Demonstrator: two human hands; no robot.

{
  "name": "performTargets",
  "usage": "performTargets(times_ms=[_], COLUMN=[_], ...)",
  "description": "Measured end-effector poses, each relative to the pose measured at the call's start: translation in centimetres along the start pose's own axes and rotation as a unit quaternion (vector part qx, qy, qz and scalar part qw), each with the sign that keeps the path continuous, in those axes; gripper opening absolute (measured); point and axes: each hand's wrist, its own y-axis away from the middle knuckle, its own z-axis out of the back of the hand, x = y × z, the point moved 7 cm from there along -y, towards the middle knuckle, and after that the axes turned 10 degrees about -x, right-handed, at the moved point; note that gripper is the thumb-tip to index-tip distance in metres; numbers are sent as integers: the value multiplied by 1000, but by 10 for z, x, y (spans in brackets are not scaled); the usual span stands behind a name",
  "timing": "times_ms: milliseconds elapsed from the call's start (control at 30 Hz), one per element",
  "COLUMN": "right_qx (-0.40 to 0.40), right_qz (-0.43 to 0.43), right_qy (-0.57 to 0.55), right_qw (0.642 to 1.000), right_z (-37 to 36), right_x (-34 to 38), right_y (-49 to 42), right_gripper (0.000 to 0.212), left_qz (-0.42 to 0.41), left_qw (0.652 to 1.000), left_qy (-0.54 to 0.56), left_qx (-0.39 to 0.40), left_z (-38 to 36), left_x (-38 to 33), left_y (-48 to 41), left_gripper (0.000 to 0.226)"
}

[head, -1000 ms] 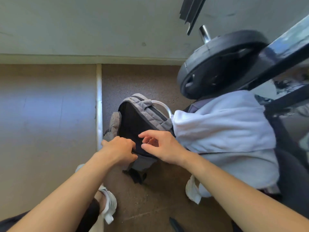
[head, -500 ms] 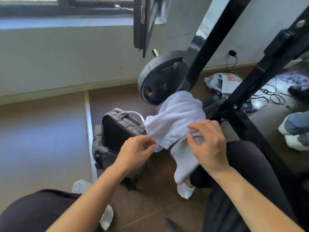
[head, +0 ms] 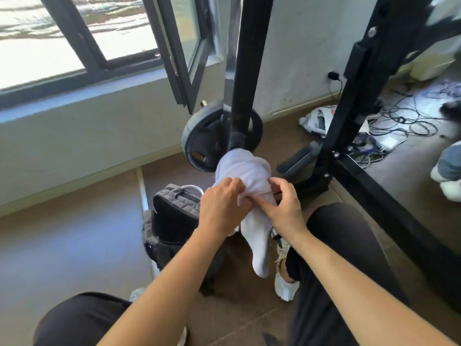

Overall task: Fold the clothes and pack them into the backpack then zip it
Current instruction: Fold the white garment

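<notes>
The white garment (head: 245, 171) is held up, bunched, by both hands, just right of the backpack (head: 174, 216) and in front of the plate (head: 199, 146). The left hand (head: 220, 208) is closed on the cloth, with fingers curled into its near edge. The same edge is pinched by the right hand (head: 284, 208), with one finger laid along it. One end is left hanging toward the floor. The cloth is judged to be raised so that an edge can be found for folding. The backpack stands unzipped on the floor, close by, so that the folded piece can be dropped in.
</notes>
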Motion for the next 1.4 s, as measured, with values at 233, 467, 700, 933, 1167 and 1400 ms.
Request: performTargets(times_ms=[233,467,700,933,1167,1400], right_qx=[-9,1,3,12,-25,451], right_qz=[18,-3,8,37,339,154], right_qy=[-6,-12,76,92,203,-46], right_qw=[1000,1000,997,995,918,878], right_z=[0,-3,-5,1,-28,-100], right_x=[4,-1,-1,12,102,140], right_y=[2,3,2,3,45,137], right_gripper=[97,98,72,73,76,75], left_qz=[115,372,391,324,310,330], left_qw=[992,841,747,727,748,764], left_qy=[53,388,490,551,543,532], left_qx=[14,-56,-223,-251,-223,-156], left_z=[16,57,177,248,259,252], left_x=[12,29,40,52,47,45], left_y=[-11,-12,5,44,79,94], left_gripper=[12,21,25,27,32,20])
